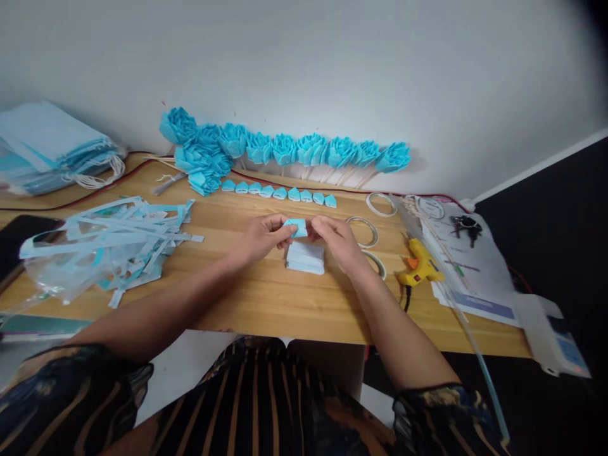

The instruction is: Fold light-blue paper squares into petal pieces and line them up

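Observation:
Between my hands is a small blue piece of mask fabric (297,227), held above the middle of the table. My left hand (266,237) pinches its left side, thumb in front. At its right edge, my right hand (335,235) has the fingertips pressed together; the exact grip is partly hidden. Just below lies a neat stack of pale cut fabric pieces (304,258). Behind my hands runs a row of small folded blue petals (280,192). Farther back, blue fabric flowers (311,149) on thin sticks lean against the wall.
Cut strips (128,231) and clear plastic heap up on the left, near a stack of face masks (52,145) and a dark phone (21,244). To the right are tape rolls (380,204), a yellow glue gun (420,263), keys (466,228) and papers (479,297) by the table's edge.

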Tool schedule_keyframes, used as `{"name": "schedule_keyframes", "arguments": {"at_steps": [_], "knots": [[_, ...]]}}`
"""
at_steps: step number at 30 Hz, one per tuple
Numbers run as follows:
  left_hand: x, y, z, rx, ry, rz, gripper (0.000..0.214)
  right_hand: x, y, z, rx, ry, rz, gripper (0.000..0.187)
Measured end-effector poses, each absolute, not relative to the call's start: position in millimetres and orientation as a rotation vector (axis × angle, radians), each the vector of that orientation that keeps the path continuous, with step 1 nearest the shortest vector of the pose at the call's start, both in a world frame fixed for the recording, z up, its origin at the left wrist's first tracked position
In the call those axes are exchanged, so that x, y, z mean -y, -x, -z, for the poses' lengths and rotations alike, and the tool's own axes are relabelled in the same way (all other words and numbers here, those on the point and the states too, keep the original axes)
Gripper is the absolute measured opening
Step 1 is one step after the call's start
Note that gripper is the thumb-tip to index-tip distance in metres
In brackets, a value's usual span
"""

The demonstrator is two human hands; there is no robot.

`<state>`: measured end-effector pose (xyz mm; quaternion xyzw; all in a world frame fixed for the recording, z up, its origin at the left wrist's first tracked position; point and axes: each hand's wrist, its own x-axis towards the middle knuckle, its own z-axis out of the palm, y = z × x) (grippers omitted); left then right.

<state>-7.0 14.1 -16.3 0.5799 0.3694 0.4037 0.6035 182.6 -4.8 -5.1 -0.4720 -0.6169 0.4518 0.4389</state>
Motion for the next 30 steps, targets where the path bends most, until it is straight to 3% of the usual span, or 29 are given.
{"name": "schedule_keyframes", "arguments": {"at_steps": [12,16,22,30], "knots": [[-12.5,4.7,15.9,-0.864,-1.270,-0.928,0.040,4.7,-179.4,7.7,1.532,1.202,-1.102,0.025],[-13.5,6.4,18.5,-0.810,-1.168,-0.983,0.036,3.1,-182.4,8.9,1.551,1.158,-0.939,0.017],[-16.1,6.3,19.3,-0.737,-1.030,-1.025,0.032,4.0,-183.6,6.2,1.778,1.012,-0.726,0.035],[-13.6,5.5,20.0,-0.824,-1.145,-1.019,0.033,3.4,-181.9,7.3,1.801,0.999,-0.734,0.004]]}}
